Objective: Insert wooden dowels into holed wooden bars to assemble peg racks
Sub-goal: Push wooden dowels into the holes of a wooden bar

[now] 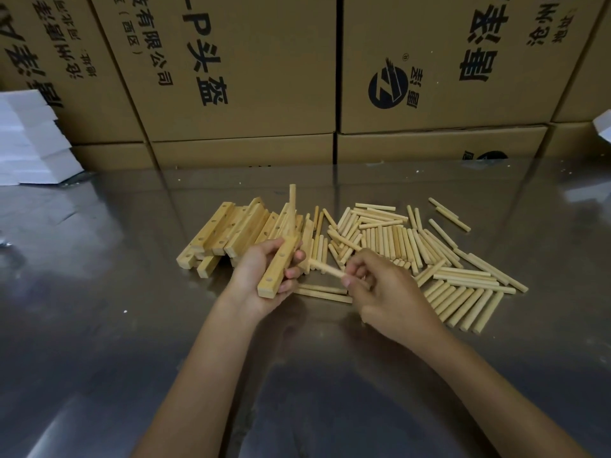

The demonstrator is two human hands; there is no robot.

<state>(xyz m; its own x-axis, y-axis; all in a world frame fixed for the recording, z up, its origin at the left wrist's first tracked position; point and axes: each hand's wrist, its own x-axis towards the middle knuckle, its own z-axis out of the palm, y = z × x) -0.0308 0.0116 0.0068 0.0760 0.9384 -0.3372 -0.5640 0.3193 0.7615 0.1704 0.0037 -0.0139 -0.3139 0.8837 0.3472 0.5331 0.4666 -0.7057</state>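
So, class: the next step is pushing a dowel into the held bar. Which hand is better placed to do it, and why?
The right hand. It already pinches a dowel whose tip points toward the bar, while the left hand is fully occupied gripping that bar.

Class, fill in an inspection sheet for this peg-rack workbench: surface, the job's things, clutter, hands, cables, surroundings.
Surface: shiny metal table, reflective, with a few small specks.
Job's things: holed bar in hand with one dowel already standing in it; stack of holed bars behind it; loose dowels spread to the right.
Clutter: white foam blocks at far left.
Hands: left hand grips the holed bar; right hand pinches a single dowel, its tip near the bar.
Cables: nothing seen.
Surroundings: cardboard boxes with printed lettering stacked along the far edge.
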